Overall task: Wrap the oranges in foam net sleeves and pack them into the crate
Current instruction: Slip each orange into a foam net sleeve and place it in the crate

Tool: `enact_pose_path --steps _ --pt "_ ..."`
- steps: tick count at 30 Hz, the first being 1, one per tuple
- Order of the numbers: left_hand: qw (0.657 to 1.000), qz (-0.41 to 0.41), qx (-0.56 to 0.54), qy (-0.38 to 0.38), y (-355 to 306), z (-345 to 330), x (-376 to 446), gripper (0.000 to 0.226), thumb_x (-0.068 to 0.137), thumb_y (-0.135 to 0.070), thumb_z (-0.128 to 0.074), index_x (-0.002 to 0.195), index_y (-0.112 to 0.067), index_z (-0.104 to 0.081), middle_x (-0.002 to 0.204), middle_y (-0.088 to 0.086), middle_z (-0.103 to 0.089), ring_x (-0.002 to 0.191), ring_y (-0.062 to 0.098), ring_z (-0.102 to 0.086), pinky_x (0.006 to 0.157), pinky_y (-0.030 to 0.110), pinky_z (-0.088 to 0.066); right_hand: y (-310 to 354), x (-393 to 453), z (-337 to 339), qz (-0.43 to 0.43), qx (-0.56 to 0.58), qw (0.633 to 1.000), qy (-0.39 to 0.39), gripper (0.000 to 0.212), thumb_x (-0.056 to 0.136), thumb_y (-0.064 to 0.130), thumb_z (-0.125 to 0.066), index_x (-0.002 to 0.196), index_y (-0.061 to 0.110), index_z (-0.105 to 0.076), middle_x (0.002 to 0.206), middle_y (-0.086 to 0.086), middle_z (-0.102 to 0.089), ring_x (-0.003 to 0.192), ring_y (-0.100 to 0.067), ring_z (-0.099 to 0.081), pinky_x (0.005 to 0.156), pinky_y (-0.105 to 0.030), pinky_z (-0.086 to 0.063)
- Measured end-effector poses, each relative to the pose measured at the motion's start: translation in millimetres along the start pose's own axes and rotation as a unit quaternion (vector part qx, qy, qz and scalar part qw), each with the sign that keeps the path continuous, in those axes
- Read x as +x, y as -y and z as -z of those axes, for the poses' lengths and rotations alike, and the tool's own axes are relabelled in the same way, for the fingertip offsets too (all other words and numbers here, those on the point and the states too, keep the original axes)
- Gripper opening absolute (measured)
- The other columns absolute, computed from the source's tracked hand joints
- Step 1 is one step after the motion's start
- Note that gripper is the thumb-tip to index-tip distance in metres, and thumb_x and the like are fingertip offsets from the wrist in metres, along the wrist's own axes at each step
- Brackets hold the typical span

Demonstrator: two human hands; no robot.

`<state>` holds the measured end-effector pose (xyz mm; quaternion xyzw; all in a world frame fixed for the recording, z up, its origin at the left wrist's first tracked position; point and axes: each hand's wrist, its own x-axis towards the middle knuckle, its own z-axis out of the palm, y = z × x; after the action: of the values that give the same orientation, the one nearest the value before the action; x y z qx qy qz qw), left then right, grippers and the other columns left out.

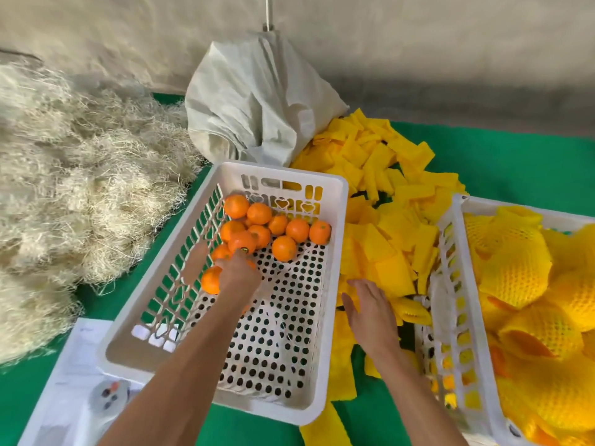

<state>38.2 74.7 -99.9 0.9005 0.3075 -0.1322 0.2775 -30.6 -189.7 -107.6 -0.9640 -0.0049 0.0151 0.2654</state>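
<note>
Grasping an orange in the white basket, left grip curls; right grip released.

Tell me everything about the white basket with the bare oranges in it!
The white basket looks like plastic, rectangular, with round holes in its floor, slots along its sides and heart-shaped cutouts in the far wall. It sits upright on the green cloth. A dozen or so oranges are bunched at its far end; the near part is bare. The left hand reaches inside among them. Yellow foam sleeves lie against its right side.
</note>
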Motion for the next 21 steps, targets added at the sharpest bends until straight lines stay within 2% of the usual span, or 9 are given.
enact_pose_path --steps 2,3,7,11,13,16,17,19,21 --pt "0.999 0.020 -0.002 -0.027 2.3 -8.7 6.5 0.052 0.104 -0.031 -0.056 0.146 -0.011 -0.034 0.160 0.033 -0.012 0.110 0.050 -0.060 0.073 0.044 -0.047 0.8 6.8 -6.3 -0.005 -0.012 1.000 0.010 0.038 0.103 0.032 -0.056 0.135 0.013 -0.061 0.131 -0.006 -0.061 0.123 -0.028 -0.053 0.099 -0.043 -0.047" --pt "0.999 0.019 -0.004 -0.039 3.7 -12.3 8.6 0.053 0.104 -0.032 -0.056 0.145 -0.009 -0.031 0.160 0.033 -0.013 0.112 0.051 -0.060 0.074 0.045 -0.046 0.7 10.7 -8.3 -0.011 -0.018 1.000 0.017 0.038 0.103 0.032 -0.056 0.136 0.013 -0.061 0.132 -0.006 -0.061 0.123 -0.028 -0.053 0.101 -0.043 -0.046" --pt "0.998 0.005 0.002 -0.056 6.9 -16.8 11.7 0.055 0.103 -0.034 -0.058 0.139 -0.004 -0.029 0.156 0.034 -0.022 0.104 0.051 -0.064 0.076 0.049 -0.054 -3.0 23.9 -15.0 -0.017 -0.036 0.999 0.027 0.035 0.103 0.029 -0.056 0.133 0.011 -0.062 0.129 -0.008 -0.063 0.120 -0.028 -0.053 0.100 -0.041 -0.045" --pt "0.999 0.000 0.018 -0.027 7.5 -12.0 7.8 0.071 0.099 -0.026 -0.065 0.148 0.002 -0.022 0.158 0.036 -0.018 0.114 0.048 -0.061 0.079 0.043 -0.054 -8.2 32.9 -17.7 -0.020 -0.048 0.997 0.052 0.028 0.108 0.023 -0.045 0.118 0.010 -0.068 0.118 -0.011 -0.068 0.110 -0.027 -0.054 0.091 -0.038 -0.045" --pt "0.999 0.010 0.038 0.006 5.3 -7.3 1.4 0.065 0.094 -0.021 -0.069 0.144 0.002 -0.035 0.159 0.034 -0.015 0.111 0.043 -0.062 0.077 0.037 -0.053 -7.2 33.8 -13.5 -0.023 -0.048 0.998 0.045 0.030 0.109 0.024 -0.043 0.105 0.010 -0.069 0.108 -0.009 -0.069 0.103 -0.026 -0.056 0.083 -0.037 -0.043" --pt "0.997 0.013 0.060 0.039 -0.9 0.9 -14.7 0.046 0.088 -0.023 -0.073 0.126 -0.003 -0.056 0.156 0.032 -0.020 0.089 0.034 -0.064 0.070 0.035 -0.055 -2.6 31.1 -2.0 -0.034 -0.020 0.999 0.004 0.030 0.107 0.025 -0.047 0.092 0.011 -0.068 0.094 -0.006 -0.067 0.093 -0.025 -0.058 0.074 -0.038 -0.045" --pt "0.997 0.009 0.056 0.042 -3.9 3.6 -20.6 0.046 0.086 -0.024 -0.073 0.124 -0.004 -0.057 0.156 0.031 -0.023 0.090 0.034 -0.064 0.070 0.036 -0.056 -0.4 29.1 3.3 -0.038 -0.001 0.999 -0.007 0.029 0.106 0.025 -0.049 0.091 0.012 -0.069 0.091 -0.005 -0.067 0.089 -0.024 -0.059 0.072 -0.039 -0.047" --pt "0.999 0.002 0.032 0.038 -9.1 8.5 -32.6 0.057 0.083 -0.031 -0.071 0.130 -0.005 -0.054 0.154 0.027 -0.029 0.108 0.037 -0.063 0.081 0.041 -0.059 4.6 23.3 14.8 -0.040 0.048 0.998 -0.022 0.028 0.106 0.026 -0.050 0.089 0.015 -0.070 0.084 -0.004 -0.069 0.077 -0.022 -0.061 0.066 -0.042 -0.051" --pt "0.999 -0.025 -0.004 0.029 -17.4 16.3 -49.0 0.068 0.078 -0.042 -0.070 0.132 -0.003 -0.053 0.143 0.022 -0.046 0.112 0.037 -0.064 0.087 0.046 -0.061 10.7 16.3 28.0 -0.048 0.101 0.993 -0.035 0.028 0.105 0.026 -0.053 0.087 0.017 -0.072 0.077 -0.004 -0.070 0.069 -0.023 -0.063 0.064 -0.041 -0.052"
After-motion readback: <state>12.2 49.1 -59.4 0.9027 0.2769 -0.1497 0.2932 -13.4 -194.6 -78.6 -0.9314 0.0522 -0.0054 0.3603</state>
